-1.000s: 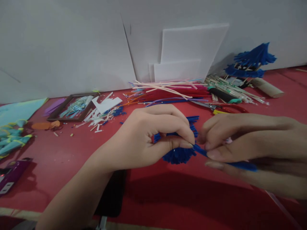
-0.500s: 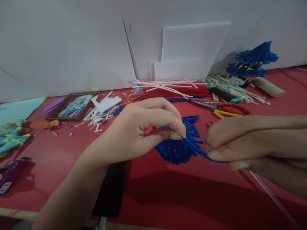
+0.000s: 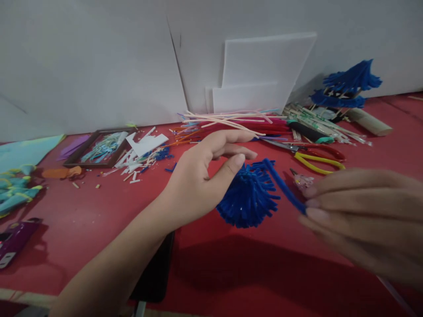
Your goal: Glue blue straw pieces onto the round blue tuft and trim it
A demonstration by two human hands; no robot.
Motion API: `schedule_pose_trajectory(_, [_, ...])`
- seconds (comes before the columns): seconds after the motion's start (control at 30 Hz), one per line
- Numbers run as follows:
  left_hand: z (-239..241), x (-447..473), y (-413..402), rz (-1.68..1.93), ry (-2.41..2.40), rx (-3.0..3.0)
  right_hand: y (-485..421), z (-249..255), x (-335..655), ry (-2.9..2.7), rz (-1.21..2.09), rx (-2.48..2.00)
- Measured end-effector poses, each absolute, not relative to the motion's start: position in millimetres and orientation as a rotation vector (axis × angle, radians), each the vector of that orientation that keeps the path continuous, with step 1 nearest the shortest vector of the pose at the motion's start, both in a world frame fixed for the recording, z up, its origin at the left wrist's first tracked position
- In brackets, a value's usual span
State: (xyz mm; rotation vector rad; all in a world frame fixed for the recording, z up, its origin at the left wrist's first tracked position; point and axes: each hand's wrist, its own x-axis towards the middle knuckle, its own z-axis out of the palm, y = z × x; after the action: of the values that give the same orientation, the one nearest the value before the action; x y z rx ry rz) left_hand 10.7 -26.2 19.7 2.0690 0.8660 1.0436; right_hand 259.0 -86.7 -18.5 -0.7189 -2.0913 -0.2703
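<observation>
A fringed blue bundle [image 3: 247,199] of cut strips sits on the red table [image 3: 99,211] in the middle. My left hand [image 3: 206,176] hovers beside it with fingers loosely spread, the thumb touching the bundle's top. My right hand [image 3: 360,215] is at the right, fingers pinched on a blue strip [image 3: 283,186] that runs up from the bundle.
Yellow and red handled pliers [image 3: 315,159] lie just behind. A heap of coloured strips [image 3: 231,125] and white boards [image 3: 261,72] sit at the wall. Another blue fringed piece [image 3: 346,88] stands at the far right. A frame [image 3: 99,147] with scraps is at left, a purple tool [image 3: 15,240] at the near left.
My left hand has let go of the blue bundle and opened its fingers. My right hand has drawn the blue strip out to the right.
</observation>
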Motion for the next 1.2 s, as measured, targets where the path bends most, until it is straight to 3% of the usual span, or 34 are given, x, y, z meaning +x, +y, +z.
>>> schedule_pose_trajectory(0.3, [16.3, 12.3, -35.5, 0.927, 0.914, 1.967, -82.0, -39.2, 257.3, -2.318, -0.482, -0.518])
schedule_pose_trajectory(0.73, [8.1, 17.2, -40.5, 0.927, 0.958, 2.09, -70.6, -41.6, 242.6, -2.226, -0.216, -0.493])
schedule_pose_trajectory(1.2, [-6.4, 20.9, -38.9, 0.946, 0.953, 2.172, -68.6, -55.2, 239.2, -2.176, -0.158, -0.649])
